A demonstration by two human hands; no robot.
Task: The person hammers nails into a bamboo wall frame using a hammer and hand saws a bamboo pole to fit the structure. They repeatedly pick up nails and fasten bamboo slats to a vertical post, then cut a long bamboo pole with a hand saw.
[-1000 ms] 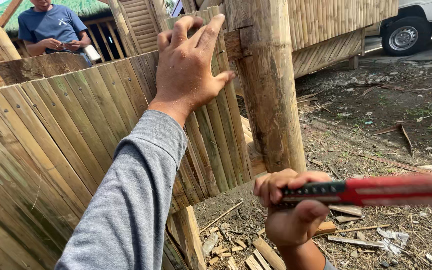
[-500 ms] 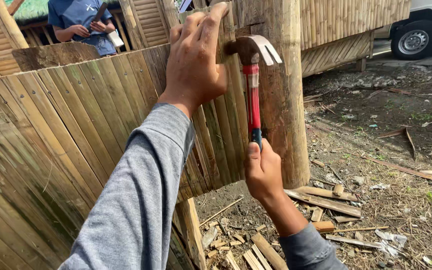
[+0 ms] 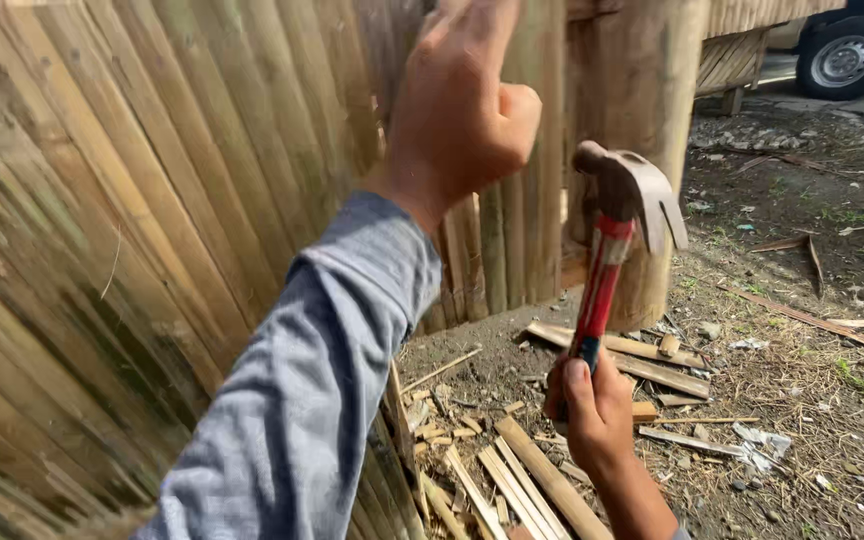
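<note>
My left hand [image 3: 462, 105] presses flat against the slatted bamboo panel [image 3: 142, 200] near its top, the grey sleeve stretching up from the bottom of the view. My right hand [image 3: 592, 405] grips the lower end of a claw hammer [image 3: 617, 235] with a red handle. The hammer stands nearly upright, its metal head beside the thick wooden post [image 3: 642, 90], below and to the right of my left hand.
Split bamboo offcuts [image 3: 542, 470] and chips lie on the dirt at the foot of the panel. Litter and dry grass cover the ground to the right. A vehicle wheel [image 3: 847, 60] shows at the top right.
The hammer has dropped from high against the panel to lower beside the post. The view has moved closer to the panel, and the person at the top left is out of frame.
</note>
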